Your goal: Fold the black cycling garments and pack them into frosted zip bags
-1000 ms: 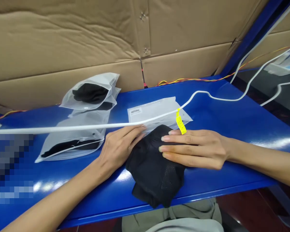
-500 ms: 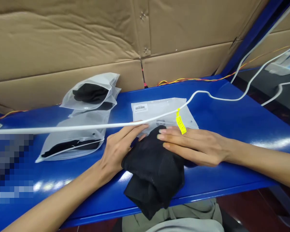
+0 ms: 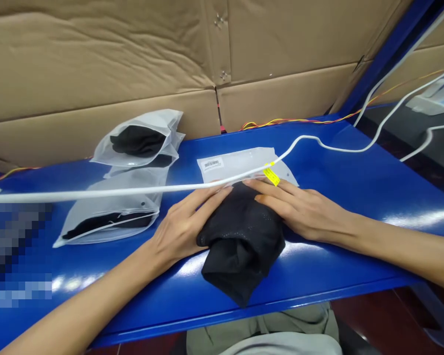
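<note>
- My left hand (image 3: 187, 227) lay against the left side of the folded black mesh garment (image 3: 240, 246), fingers together and straight, not clamped.
- My right hand (image 3: 299, 209) lay on its right side, fingers slightly apart, also not clamped.
- The garment sat between my hands on the blue table (image 3: 336, 251), its upper edge against a frosted plastic bag (image 3: 225, 165) with a barcode label.
- A yellow tag (image 3: 272, 175) lay on that bag just beyond my right fingertips, beneath a white cable (image 3: 96, 194).
- Further left lay a stacked frosted bag (image 3: 136, 140) and a lower frosted bag (image 3: 111, 212), both holding black cloth.
</note>
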A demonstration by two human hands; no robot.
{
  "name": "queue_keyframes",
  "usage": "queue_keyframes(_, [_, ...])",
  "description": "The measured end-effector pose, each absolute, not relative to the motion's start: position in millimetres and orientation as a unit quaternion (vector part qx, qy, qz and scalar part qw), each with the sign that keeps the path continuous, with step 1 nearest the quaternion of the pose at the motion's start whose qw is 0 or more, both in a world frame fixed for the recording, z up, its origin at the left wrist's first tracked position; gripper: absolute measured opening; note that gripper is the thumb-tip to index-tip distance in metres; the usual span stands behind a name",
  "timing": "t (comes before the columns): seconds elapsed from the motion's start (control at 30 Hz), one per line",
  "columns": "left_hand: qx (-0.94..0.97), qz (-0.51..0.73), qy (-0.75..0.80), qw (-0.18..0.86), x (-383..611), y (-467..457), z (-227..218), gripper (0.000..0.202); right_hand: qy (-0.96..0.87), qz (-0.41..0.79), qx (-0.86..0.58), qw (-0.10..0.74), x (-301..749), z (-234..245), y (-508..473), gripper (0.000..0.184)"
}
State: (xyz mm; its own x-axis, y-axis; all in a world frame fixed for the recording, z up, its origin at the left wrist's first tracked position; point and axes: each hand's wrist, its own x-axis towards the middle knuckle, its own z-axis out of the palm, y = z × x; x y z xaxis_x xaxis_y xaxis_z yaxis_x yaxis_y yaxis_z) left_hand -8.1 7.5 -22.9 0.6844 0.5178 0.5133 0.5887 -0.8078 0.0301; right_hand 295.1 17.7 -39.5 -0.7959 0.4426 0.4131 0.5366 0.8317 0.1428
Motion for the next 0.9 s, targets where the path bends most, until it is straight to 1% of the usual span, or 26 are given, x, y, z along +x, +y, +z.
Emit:
queue_keyframes(0.07, [-0.918, -0.222, -0.321, 0.071, -13, 10, -24, 0.050, -0.940, -0.137, -0.261, 0.175, 296, -39, 18, 0.046])
queue_keyframes(0.2, [-0.921, -0.155, -0.352, 0.061, -19, 16, -23, 0.036, -0.936, -0.148, -0.259, 0.187, 296, -39, 19, 0.043])
queue_keyframes(0.3, [-0.912, -0.167, -0.368, 0.072, -16, 19, -19, 0.033, -0.927, -0.144, -0.267, 0.218, 294, -39, 19, 0.039])
queue_keyframes(0.43, [-0.898, -0.198, -0.383, 0.085, -6, 18, -15, 0.033, -0.912, -0.138, -0.280, 0.264, 292, -37, 17, 0.039])
queue_keyframes(0.53, [-0.895, -0.221, -0.376, 0.092, -1, 15, -13, 0.033, -0.905, -0.138, -0.276, 0.294, 293, -38, 17, 0.037])
queue_keyframes(0.63, [-0.899, -0.246, -0.351, 0.095, 1, 12, -12, 0.029, -0.893, -0.153, -0.282, 0.316, 294, -39, 18, 0.038])
queue_keyframes(0.8, [-0.913, -0.280, -0.274, 0.110, 2, 13, -13, 0.026, -0.892, -0.159, -0.302, 0.296, 296, -38, 21, 0.041])
queue_keyframes(0.9, [-0.917, -0.278, -0.258, 0.121, 1, 15, -15, 0.023, -0.901, -0.136, -0.299, 0.282, 297, -38, 23, 0.049])
